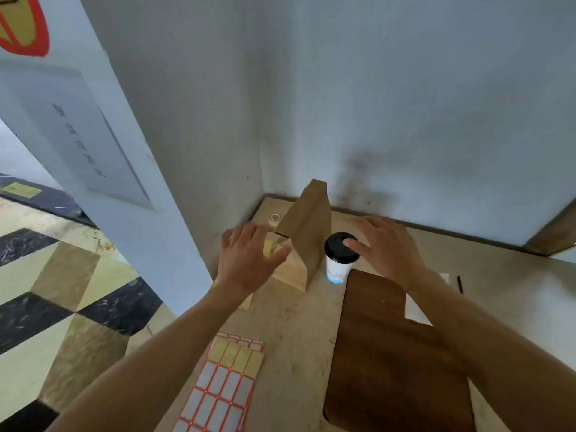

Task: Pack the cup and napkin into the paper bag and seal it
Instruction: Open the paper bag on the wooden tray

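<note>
Left hand (249, 260): fingers spread, empty, beside paper bag (307, 232), likely to steady it
Right hand (386, 247): unclenched, reaching for cup (339, 257); thumb over lid, nothing gripped

A single head-worn wide-angle view looks down and forward, close over the tabletop (290, 310) in a wall corner.

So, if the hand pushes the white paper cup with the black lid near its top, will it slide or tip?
The white paper cup with the black lid stands tall and narrow, so a high push probably tips it. The right hand has a fingertip at the lid; gripping lower seems safer. Paper walls may dent if squeezed.
</note>
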Demonstrator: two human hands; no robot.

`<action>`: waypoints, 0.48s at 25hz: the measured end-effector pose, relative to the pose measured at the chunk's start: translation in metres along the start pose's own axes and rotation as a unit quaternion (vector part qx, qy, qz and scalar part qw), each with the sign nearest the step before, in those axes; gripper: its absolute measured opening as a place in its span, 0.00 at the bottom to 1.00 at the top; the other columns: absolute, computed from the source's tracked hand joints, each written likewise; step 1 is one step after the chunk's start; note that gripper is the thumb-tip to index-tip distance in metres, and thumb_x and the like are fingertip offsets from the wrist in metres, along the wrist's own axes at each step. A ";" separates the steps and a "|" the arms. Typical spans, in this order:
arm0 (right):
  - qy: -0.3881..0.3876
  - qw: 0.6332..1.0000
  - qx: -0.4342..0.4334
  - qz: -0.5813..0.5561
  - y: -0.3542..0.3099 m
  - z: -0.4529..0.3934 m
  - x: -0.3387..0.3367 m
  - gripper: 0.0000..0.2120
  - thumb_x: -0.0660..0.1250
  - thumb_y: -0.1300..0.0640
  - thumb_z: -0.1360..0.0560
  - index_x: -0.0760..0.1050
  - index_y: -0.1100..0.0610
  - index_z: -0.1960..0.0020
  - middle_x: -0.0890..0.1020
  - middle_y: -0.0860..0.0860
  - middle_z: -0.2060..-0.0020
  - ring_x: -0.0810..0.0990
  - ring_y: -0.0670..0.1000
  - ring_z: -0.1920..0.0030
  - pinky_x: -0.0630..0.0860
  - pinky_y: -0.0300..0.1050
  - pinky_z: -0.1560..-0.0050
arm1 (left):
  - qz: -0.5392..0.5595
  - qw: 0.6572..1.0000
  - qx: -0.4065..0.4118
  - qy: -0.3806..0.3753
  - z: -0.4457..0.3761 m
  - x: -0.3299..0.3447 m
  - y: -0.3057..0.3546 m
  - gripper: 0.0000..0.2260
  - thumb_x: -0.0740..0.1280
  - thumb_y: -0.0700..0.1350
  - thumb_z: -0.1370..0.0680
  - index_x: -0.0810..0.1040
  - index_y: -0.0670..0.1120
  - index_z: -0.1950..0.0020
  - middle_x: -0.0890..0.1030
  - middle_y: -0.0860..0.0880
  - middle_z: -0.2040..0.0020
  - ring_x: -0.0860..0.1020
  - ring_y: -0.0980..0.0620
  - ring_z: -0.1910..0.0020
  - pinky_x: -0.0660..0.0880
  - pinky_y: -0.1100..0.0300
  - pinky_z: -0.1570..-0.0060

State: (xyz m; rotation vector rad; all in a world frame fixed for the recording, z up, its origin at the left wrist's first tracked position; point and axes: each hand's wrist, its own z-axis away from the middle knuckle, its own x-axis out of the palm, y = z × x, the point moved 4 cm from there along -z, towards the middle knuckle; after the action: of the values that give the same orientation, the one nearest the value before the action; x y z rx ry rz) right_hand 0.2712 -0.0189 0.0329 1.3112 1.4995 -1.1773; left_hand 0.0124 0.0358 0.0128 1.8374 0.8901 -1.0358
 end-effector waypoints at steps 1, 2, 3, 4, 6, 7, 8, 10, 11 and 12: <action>-0.007 1.000 -0.012 0.007 0.001 -0.016 0.006 0.22 0.59 0.42 0.23 0.68 0.47 0.31 0.77 0.48 0.36 0.74 0.54 0.38 0.71 0.53 0.42 | -0.003 1.000 -0.001 -0.010 -0.008 0.006 0.000 0.25 0.59 0.69 0.26 0.74 0.53 0.39 0.78 0.52 0.40 0.74 0.48 0.40 0.63 0.47 0.35; -0.017 1.000 -0.017 0.016 0.003 -0.030 0.012 0.22 0.60 0.43 0.23 0.67 0.47 0.30 0.76 0.49 0.35 0.74 0.55 0.38 0.72 0.53 0.42 | -0.011 1.000 -0.002 -0.018 -0.016 0.012 0.001 0.26 0.59 0.70 0.27 0.73 0.53 0.38 0.77 0.52 0.39 0.74 0.48 0.40 0.63 0.47 0.35; -0.024 0.999 -0.024 0.030 0.006 -0.047 0.019 0.23 0.61 0.45 0.22 0.65 0.46 0.29 0.75 0.49 0.35 0.74 0.56 0.38 0.72 0.54 0.43 | -0.023 0.999 0.002 -0.029 -0.024 0.021 0.002 0.27 0.57 0.70 0.27 0.73 0.53 0.38 0.77 0.52 0.39 0.74 0.48 0.40 0.64 0.47 0.35; -0.048 0.998 -0.020 0.039 0.009 -0.062 0.025 0.23 0.61 0.46 0.22 0.63 0.46 0.28 0.74 0.49 0.34 0.73 0.56 0.38 0.72 0.55 0.43 | -0.030 0.998 0.005 -0.047 -0.031 0.028 0.002 0.28 0.56 0.71 0.28 0.73 0.53 0.38 0.77 0.52 0.40 0.74 0.48 0.40 0.64 0.47 0.35; -0.076 0.996 -0.018 0.053 0.014 -0.091 0.041 0.26 0.61 0.47 0.22 0.59 0.45 0.26 0.71 0.50 0.31 0.72 0.58 0.36 0.73 0.58 0.42 | -0.048 0.997 0.012 -0.059 -0.041 0.038 0.002 0.28 0.54 0.71 0.29 0.74 0.52 0.42 0.77 0.52 0.42 0.73 0.48 0.40 0.63 0.47 0.34; -0.087 0.994 -0.018 0.061 0.016 -0.103 0.048 0.27 0.61 0.48 0.22 0.58 0.44 0.25 0.69 0.50 0.30 0.71 0.58 0.35 0.72 0.59 0.42 | -0.054 0.997 0.014 -0.060 -0.045 0.042 0.001 0.27 0.55 0.71 0.28 0.74 0.52 0.44 0.78 0.52 0.43 0.73 0.48 0.41 0.62 0.47 0.34; -0.105 0.992 -0.020 0.063 0.018 -0.115 0.057 0.28 0.62 0.49 0.22 0.56 0.44 0.25 0.67 0.51 0.28 0.70 0.59 0.34 0.72 0.60 0.41 | -0.055 0.997 0.019 -0.058 -0.050 0.047 -0.001 0.25 0.56 0.70 0.28 0.74 0.52 0.45 0.78 0.52 0.45 0.74 0.49 0.42 0.62 0.47 0.34; -0.117 0.990 -0.033 0.077 0.019 -0.138 0.072 0.30 0.63 0.51 0.22 0.54 0.43 0.25 0.64 0.50 0.27 0.69 0.59 0.34 0.72 0.58 0.42 | -0.055 0.997 0.023 -0.053 -0.056 0.054 -0.002 0.21 0.57 0.68 0.26 0.75 0.53 0.49 0.79 0.53 0.48 0.74 0.50 0.45 0.62 0.48 0.35; -0.121 0.989 -0.038 0.071 0.020 -0.148 0.079 0.29 0.63 0.51 0.23 0.54 0.42 0.25 0.63 0.49 0.27 0.68 0.59 0.34 0.72 0.57 0.42 | -0.051 0.997 0.021 -0.052 -0.058 0.057 -0.004 0.19 0.57 0.67 0.26 0.75 0.53 0.50 0.79 0.54 0.49 0.74 0.50 0.46 0.62 0.48 0.35; -0.124 0.990 -0.042 0.061 0.022 -0.155 0.085 0.28 0.62 0.50 0.22 0.55 0.41 0.26 0.63 0.49 0.27 0.68 0.59 0.34 0.71 0.56 0.42 | -0.045 0.998 0.021 -0.049 -0.059 0.061 -0.005 0.19 0.56 0.66 0.26 0.75 0.53 0.52 0.79 0.55 0.50 0.75 0.51 0.47 0.63 0.48 0.35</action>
State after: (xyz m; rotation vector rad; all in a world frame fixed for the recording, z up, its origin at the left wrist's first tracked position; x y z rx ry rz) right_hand 0.2824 0.1530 -0.0141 1.1381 1.2589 -1.1402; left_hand 0.0510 0.1019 -0.0244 1.7778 0.9053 -1.1999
